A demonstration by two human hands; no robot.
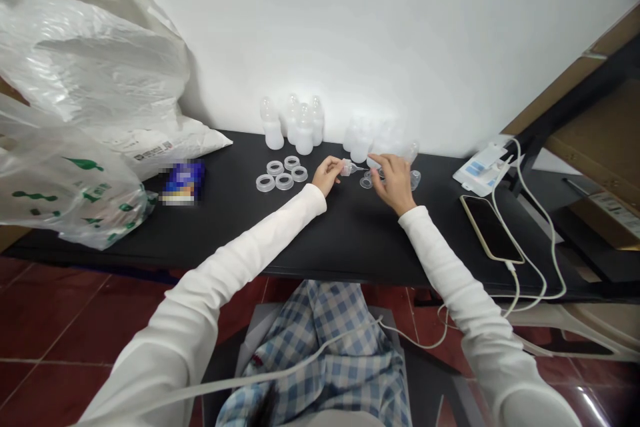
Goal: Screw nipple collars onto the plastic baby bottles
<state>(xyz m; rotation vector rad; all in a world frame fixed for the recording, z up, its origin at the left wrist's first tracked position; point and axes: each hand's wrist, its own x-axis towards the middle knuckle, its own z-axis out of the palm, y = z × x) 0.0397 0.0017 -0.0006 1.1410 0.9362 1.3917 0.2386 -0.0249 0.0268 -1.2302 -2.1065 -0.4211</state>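
Between thumb and fingers of my left hand (328, 173) is a clear bottle collar (346, 167). A clear, soft-looking nipple (356, 167) comes out of it, narrowing to a thin point on the right. My right hand (394, 180) is at that point, its index finger and thumb around the drawn-out tip; the exact contact is partly hidden. Loose clear nipples (367, 180) lie just under my right hand, with another (415, 179) beside it. Several translucent collar rings (285, 181) rest left of my left hand.
Several white baby bottles with clear domed caps (304, 130) stand by the wall. More white bottles (361, 147) stand behind my hands. Plastic bags (90, 67) and a blue packet (184, 180) are at left. A phone (491, 229), cables and power strip (480, 170) lie at right.
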